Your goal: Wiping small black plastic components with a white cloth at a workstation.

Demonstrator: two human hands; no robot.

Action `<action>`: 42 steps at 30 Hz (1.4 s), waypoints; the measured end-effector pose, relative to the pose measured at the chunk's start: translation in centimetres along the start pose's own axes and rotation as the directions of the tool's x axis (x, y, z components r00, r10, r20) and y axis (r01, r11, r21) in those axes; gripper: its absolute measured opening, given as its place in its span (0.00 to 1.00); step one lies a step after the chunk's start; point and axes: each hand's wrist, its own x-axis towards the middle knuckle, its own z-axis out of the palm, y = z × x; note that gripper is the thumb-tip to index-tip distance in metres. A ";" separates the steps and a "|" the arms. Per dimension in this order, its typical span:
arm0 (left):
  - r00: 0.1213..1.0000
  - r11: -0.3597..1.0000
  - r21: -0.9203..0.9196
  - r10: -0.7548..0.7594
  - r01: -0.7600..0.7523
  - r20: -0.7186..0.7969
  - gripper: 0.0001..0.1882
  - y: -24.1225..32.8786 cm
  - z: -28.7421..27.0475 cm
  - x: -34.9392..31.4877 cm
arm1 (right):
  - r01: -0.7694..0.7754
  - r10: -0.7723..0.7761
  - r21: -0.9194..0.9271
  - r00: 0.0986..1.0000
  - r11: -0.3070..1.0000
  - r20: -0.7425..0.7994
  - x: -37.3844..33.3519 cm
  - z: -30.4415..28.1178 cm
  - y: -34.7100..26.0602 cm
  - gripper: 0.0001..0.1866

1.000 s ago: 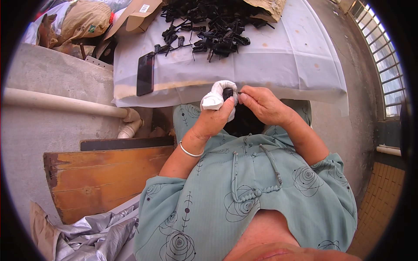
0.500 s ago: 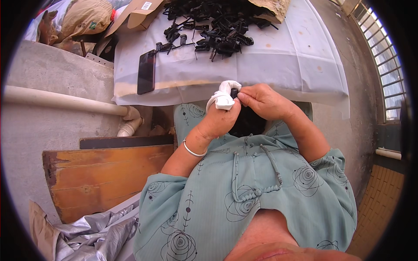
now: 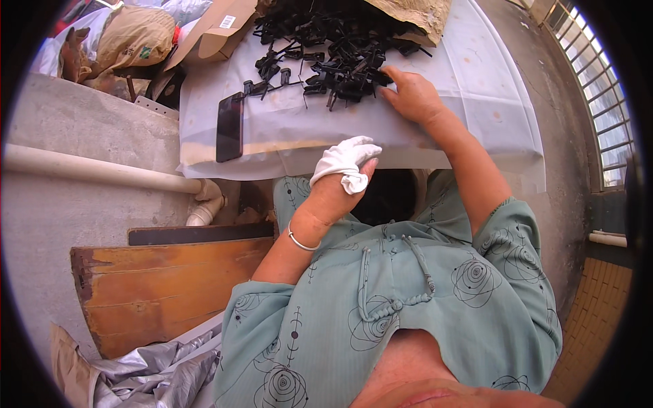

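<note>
A white glove covers the fingers and part of the back of my left hand [image 3: 343, 170], while its thumb is bare. This hand hovers over my lap just off the table's near edge, fingers stretched out, and nothing shows in it. My bare right hand [image 3: 413, 96] is at the right side of a heap of small black plastic parts [image 3: 340, 51] with thin prongs. Its thumb and forefinger are apart beside the nearest parts; whether they touch one is hard to see. Between my knees is a dark round opening [image 3: 388, 197], its inside too dark to make out.
A translucent plastic sheet [image 3: 476, 88] covers the table. A dark phone [image 3: 230, 128] lies on its left side. Cardboard [image 3: 221, 30] and torn brown paper [image 3: 422, 17] flank the heap. To my left are a wall pipe [image 3: 102, 166] and a worn wooden board [image 3: 170, 292].
My right hand has left my left hand and moved forward to the heap. The black part that was between both hands no longer shows there. My left hand's gloved fingers have straightened.
</note>
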 end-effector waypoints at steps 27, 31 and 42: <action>0.924 0.400 -0.843 -0.277 0.361 0.264 0.14 1.9 -0.8 -0.6 | 0.432 -0.275 0.406 0.878 0.805 -0.391 -10.1 -2.3 -7.7 0.07; 0.904 0.553 -0.728 -0.361 0.404 0.227 0.15 2.3 -0.7 -0.8 | -0.057 0.021 0.696 0.998 0.716 0.059 -9.6 -2.9 -7.0 0.07; 0.982 0.995 -0.095 -0.047 0.030 -0.181 0.16 1.6 0.3 -0.7 | -0.144 -0.014 0.762 0.980 0.632 0.197 -10.8 -0.8 -7.2 0.14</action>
